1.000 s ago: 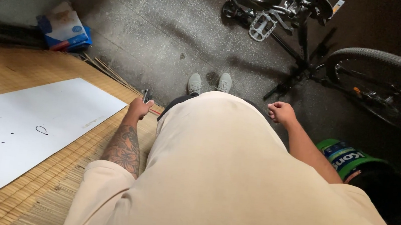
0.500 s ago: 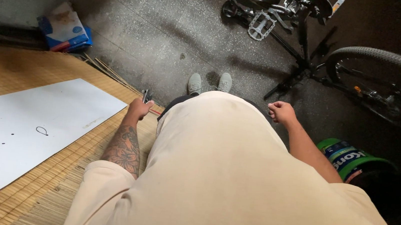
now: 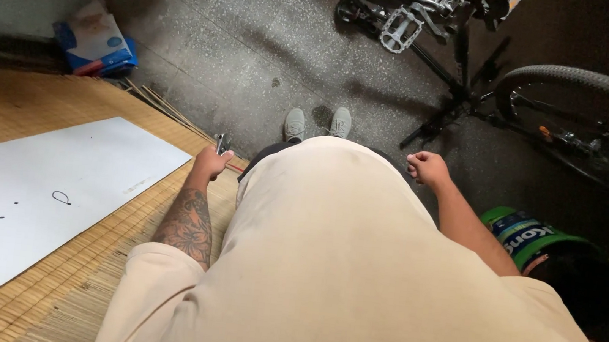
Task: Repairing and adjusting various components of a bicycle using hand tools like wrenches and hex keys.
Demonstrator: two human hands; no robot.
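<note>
Floor: grey speckled concrete (image 3: 256,58), dimly lit, seen from above past the person's cream shirt.
Work surface: woven bamboo mat (image 3: 78,283) at lower left; its near corner lies under the left hand.
Sheet: large white sheet (image 3: 34,194) lying flat on the mat, bearing a few small dark marks.
Left hand: left hand (image 3: 211,162) at the mat corner, fingers closed around a small dark metal tool (image 3: 221,141); forearm tattooed.
Tool position: upright in the fist, tip projecting above the knuckles, just beside the sheet's corner; its exact kind cannot be told.
Right hand: right hand (image 3: 427,167) held free beside the torso, fingers curled into a loose fist; nothing visible in it.
Feet: pair of grey shoes (image 3: 317,124) on the concrete between the hands.
Bicycle: bicycle (image 3: 484,69) at upper right, pedal and rear wheel showing.
Other items: blue-and-white package (image 3: 95,40) on the floor beyond the mat; thin sticks (image 3: 163,105) beside the mat edge; green round container (image 3: 526,234) near the right forearm.
</note>
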